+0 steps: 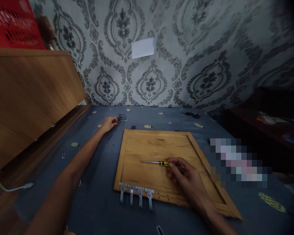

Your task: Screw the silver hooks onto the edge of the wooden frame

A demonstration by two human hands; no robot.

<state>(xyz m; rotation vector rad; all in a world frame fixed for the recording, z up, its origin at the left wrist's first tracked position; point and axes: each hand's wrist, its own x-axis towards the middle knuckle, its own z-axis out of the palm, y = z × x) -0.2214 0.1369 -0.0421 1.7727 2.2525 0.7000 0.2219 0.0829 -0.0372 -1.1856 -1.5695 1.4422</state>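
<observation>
My right hand (182, 174) holds a screwdriver (164, 163) by its yellow-and-black handle, the metal shaft pointing left over a wooden panel (159, 148). The panel lies flat, with a raised frame round its middle. Along its near edge, on the left, several metal hooks (140, 195) sit in a row, their stems reaching past the edge. Small dark holes continue the line to the right. Farther back, my left hand (109, 124) has its fingers curled at the side of a small heap of thin metal hooks (122, 118); what is between the fingertips is hidden.
A dark blue patterned cloth (93, 182) covers the surface. A wooden cabinet (34, 104) with a red basket (14, 26) on it borders the left. Patterned wall stands behind. A black object (192, 115) lies at the back right; a pixelated patch covers something right of the panel.
</observation>
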